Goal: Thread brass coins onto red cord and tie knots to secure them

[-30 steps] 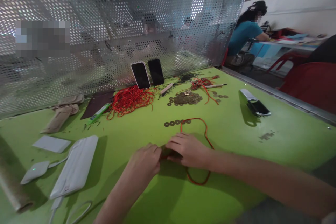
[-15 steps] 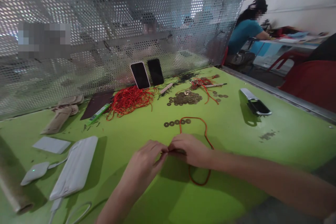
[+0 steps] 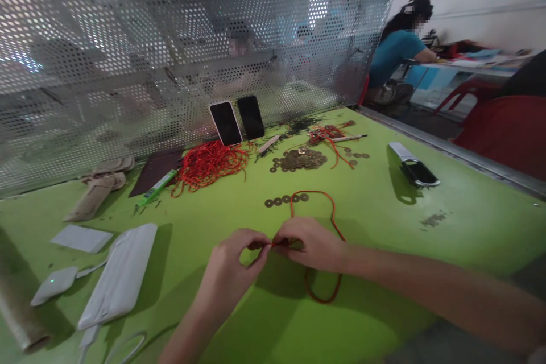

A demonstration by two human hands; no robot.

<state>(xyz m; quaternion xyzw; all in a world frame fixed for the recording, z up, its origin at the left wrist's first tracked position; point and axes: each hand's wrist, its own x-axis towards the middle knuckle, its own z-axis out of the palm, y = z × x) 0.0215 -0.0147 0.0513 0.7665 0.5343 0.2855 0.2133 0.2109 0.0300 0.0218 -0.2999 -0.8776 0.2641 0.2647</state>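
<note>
A red cord (image 3: 334,213) loops over the green tabletop, and part of it runs under my right hand. My left hand (image 3: 239,253) pinches the cord between thumb and fingertips. Right beside it, my right hand (image 3: 309,243) also pinches the cord, fingertips nearly meeting the left ones. Only a short red bit shows between them; the rest of the grip is hidden by the fingers. Just beyond the hands lies a row of several round coins with holes (image 3: 278,201), and the cord crosses over the row.
Behind the row sit a coin pile (image 3: 302,159), a red cord heap (image 3: 211,165) and two phones (image 3: 226,123) leaning on a perforated metal screen (image 3: 170,40). A white power bank (image 3: 121,276) lies left, a metal-framed black object (image 3: 413,166) right. A person (image 3: 398,48) sits at another table.
My left thumb and index finger have bowed apart into a rounder gap while their tips stay pinched. A bit of red cord now shows between the hands. The camera view shifted slightly.
</note>
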